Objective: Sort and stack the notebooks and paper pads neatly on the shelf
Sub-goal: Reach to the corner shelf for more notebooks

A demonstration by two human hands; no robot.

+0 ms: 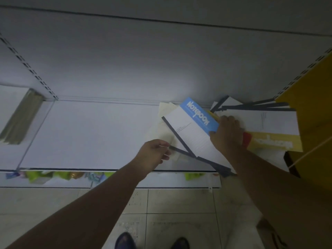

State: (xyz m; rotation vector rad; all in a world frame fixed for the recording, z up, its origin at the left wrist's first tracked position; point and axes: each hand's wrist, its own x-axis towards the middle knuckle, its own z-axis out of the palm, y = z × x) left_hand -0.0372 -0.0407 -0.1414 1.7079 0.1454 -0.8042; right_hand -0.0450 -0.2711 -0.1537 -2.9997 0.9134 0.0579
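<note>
On the right half of the white shelf (89, 133) lies a loose pile of notebooks and pads. My right hand (226, 133) grips a blue notebook (198, 115) and the white pad with a dark spine (190, 135) under it, both tilted. My left hand (154, 153) pinches the dark-spined corner of another pad (181, 151) near the shelf's front. Cream paper pads (166, 112) lie beneath. To the right sit several white pads with dark spines (269, 117) and a yellow notebook (274, 142) with a red one under it.
A stack of greenish pads (21, 117) stands at the shelf's far left beyond a wire divider (36, 133). A yellow panel (312, 97) bounds the right side. Colourful packets (45, 176) show on a lower shelf. Tiled floor and my shoes (125, 241) are below.
</note>
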